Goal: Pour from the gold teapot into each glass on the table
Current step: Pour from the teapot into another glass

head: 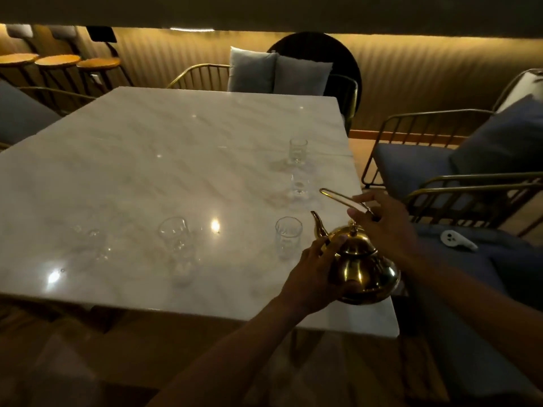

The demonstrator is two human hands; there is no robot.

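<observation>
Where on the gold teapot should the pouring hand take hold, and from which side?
By the thin loop handle, from the right, opposite the spout, which points left toward the glasses. The handle stands tilted above the lid, leaving room for fingers. The right hand is already there; the left hand steadies the teapot.

no readable text, labels, brands or numbers anywhere

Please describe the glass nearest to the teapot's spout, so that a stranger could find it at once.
Start at the marble table and go to its near right corner, where both hands hold the gold teapot. The clear glass stands upright just left of the spout. No other glass stands so close to the teapot.
</observation>
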